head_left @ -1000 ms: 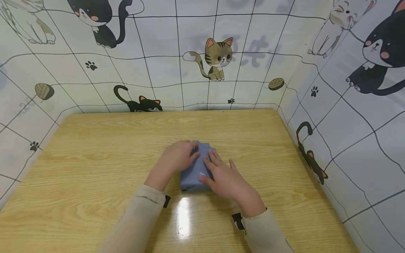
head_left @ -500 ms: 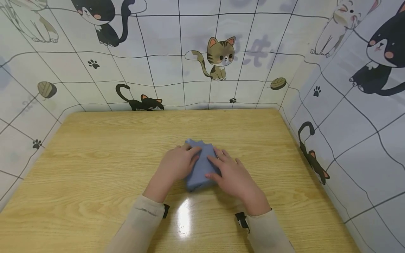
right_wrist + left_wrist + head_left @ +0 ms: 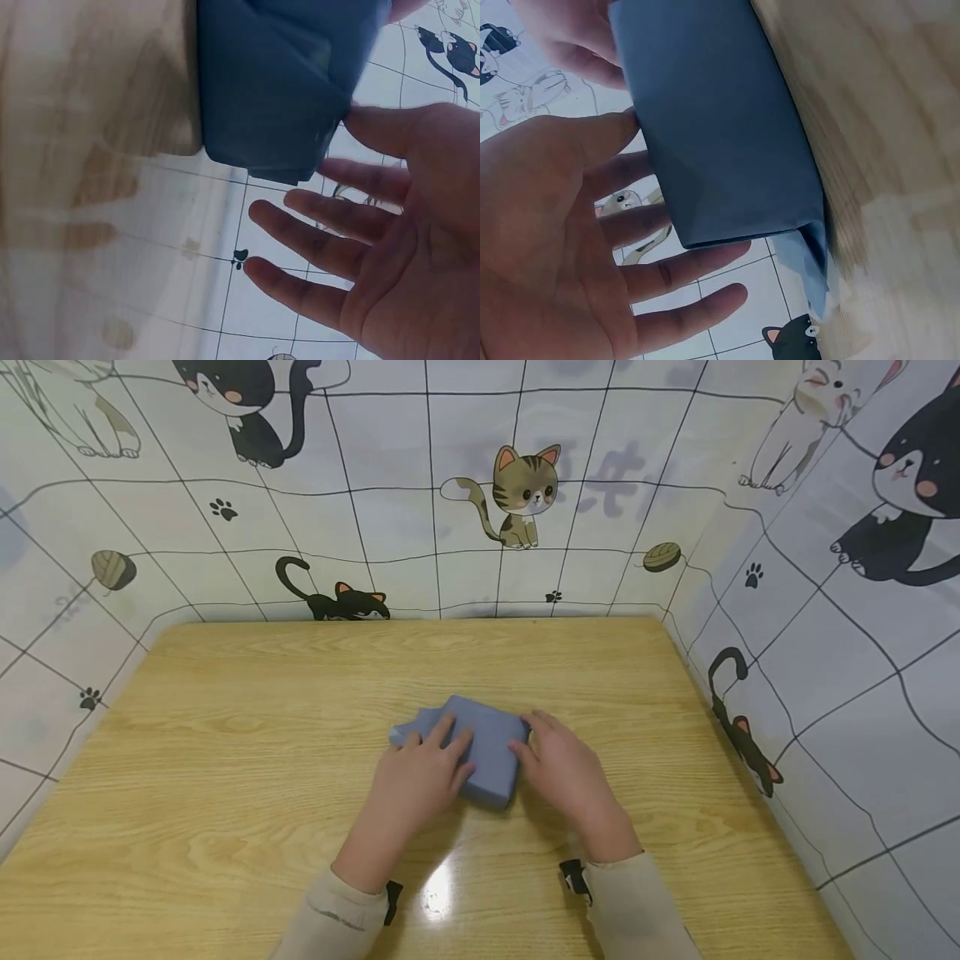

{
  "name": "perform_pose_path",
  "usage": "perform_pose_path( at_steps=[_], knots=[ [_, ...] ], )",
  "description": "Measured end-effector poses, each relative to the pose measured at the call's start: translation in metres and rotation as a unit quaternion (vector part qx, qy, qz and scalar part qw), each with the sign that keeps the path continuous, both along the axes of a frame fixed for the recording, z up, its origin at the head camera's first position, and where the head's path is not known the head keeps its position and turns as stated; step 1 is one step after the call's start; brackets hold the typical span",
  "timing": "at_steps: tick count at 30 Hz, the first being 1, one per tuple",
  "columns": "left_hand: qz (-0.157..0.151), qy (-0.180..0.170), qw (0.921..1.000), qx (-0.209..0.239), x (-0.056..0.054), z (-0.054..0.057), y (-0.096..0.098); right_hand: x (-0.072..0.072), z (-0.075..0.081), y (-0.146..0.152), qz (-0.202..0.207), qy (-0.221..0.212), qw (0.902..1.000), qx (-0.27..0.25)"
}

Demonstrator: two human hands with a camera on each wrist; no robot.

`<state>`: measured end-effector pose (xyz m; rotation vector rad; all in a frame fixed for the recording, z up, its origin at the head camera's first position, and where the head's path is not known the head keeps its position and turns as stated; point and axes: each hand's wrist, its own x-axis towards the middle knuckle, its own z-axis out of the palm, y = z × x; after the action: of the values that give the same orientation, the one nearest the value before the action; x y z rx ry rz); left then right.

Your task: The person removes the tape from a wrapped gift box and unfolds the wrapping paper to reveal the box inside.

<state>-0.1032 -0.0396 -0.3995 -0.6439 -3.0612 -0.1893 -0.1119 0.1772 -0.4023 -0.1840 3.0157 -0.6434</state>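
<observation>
A box-like package wrapped in blue-grey paper (image 3: 491,747) lies on the table at its middle, turned at a slant. One end has a loose, jagged paper flap (image 3: 405,732) that points left. My left hand (image 3: 416,781) rests on top near that end, fingers spread and fairly straight; in the left wrist view its thumb touches the package edge. At the opposite end is my right hand (image 3: 566,768), thumb and forefinger touching the corner. The right wrist view shows its other fingers (image 3: 307,232) extended and apart from the paper. What the wrapping contains is hidden.
The light wood-grain table (image 3: 262,693) runs back to a white wall covering (image 3: 397,527) printed with cats and grid lines. More of this covering rises along the left and right sides. A bright light reflection (image 3: 437,893) shows on the tabletop in front of the package.
The package has turned counterclockwise, its jagged end swinging from the far side to the left. My left hand has spread on top of it; my right hand has shifted to its right-hand end.
</observation>
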Motion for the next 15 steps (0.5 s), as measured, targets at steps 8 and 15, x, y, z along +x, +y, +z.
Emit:
perform_pose_path(
  at_steps=[8, 15],
  knots=[
    [0.032, 0.042, 0.9984, 0.022, 0.018, -0.001, 0.010, 0.013, 0.011, -0.014, -0.023, -0.010, 0.9988, -0.042],
    [0.038, 0.034, 0.9959, 0.075, 0.034, 0.008, 0.023, 0.027, 0.019, -0.031, 0.004, -0.014, 0.9999, 0.006]
  ],
)
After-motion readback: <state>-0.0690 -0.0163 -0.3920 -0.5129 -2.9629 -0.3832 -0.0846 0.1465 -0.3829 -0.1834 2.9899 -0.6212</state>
